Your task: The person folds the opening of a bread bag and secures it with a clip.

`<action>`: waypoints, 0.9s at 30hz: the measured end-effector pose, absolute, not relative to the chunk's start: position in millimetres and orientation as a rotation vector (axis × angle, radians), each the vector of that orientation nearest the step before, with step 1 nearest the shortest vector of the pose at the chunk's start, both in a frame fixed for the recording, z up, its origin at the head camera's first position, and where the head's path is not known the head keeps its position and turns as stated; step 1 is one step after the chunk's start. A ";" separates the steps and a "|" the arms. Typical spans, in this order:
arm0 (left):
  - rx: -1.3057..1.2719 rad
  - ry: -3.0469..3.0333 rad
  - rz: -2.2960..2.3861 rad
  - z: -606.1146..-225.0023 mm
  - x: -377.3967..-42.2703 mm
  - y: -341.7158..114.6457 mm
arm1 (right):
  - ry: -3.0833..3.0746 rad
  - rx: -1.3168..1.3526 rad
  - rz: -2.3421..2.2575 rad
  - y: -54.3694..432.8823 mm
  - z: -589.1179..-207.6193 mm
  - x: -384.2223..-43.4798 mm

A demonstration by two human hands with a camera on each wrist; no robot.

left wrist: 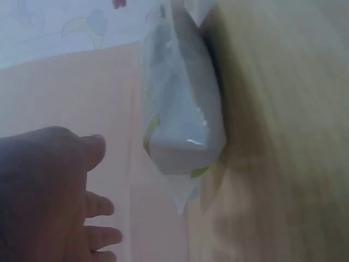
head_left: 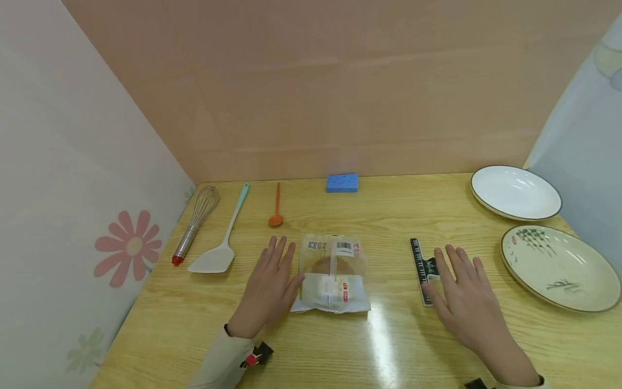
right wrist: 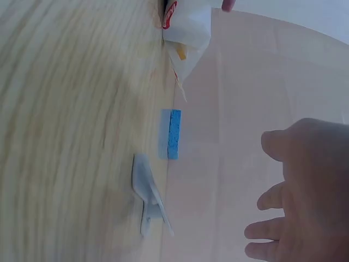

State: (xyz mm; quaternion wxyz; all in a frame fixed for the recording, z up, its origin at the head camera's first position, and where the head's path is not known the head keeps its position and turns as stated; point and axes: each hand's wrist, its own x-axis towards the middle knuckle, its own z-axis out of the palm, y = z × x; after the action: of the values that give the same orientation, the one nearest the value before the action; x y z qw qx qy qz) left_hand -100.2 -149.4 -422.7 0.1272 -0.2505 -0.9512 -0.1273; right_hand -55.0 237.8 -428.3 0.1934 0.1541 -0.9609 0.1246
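Head view: bag [head_left: 332, 278] lies on the table [head_left: 384, 216], front and centre, white end to the near side; clip [head_left: 419, 268] is off to its right, keyboard strip running roughly near-to-far. Left hand [head_left: 269, 289] is just beside the bag, fingers straight, thumb angled at the bag's edge, nothing held. Right hand [head_left: 464, 300] has its fingertips about the clip's tab, fingers straight, a bit spread, also holding nothing. My read: both hands poised, no grip made. I'd keep the left fingers flat along the bag's edge, light pressure; pack looks soft, probably crumples. Clip: take it by the tab, thumb against fingers, strip left free. Left wrist view: visible gap between thumb and bag, so no contact. Bag's side is puffed; I'd come in low instead of squashing the top. Right wrist view: clip sits on the table, apart from the hand; sponge [right wrist: 173, 134] further back. Fingers loose, slightly bent, touching nothing. I'd drop straight down; a sideways swipe could skid the clip.
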 end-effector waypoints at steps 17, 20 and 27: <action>-0.890 -3.220 -0.787 -407.1 -154.0 -125.0 | -2.831 0.576 0.380 207.8 -428.5 -80.3; -0.917 -3.233 -0.795 -408.6 -163.0 -123.0 | -2.848 0.590 0.402 201.2 -429.4 -84.1; -0.986 -3.194 -0.909 -409.5 -185.0 -124.6 | -2.880 0.595 0.444 184.8 -427.3 -94.2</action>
State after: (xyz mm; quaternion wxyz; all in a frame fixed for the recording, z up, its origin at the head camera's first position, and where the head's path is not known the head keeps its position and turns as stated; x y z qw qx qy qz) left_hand -185.0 -124.6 -409.5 -0.1604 -0.2809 -0.9101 -0.2590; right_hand -94.2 184.8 -427.3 0.0838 0.1995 -0.9649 0.1488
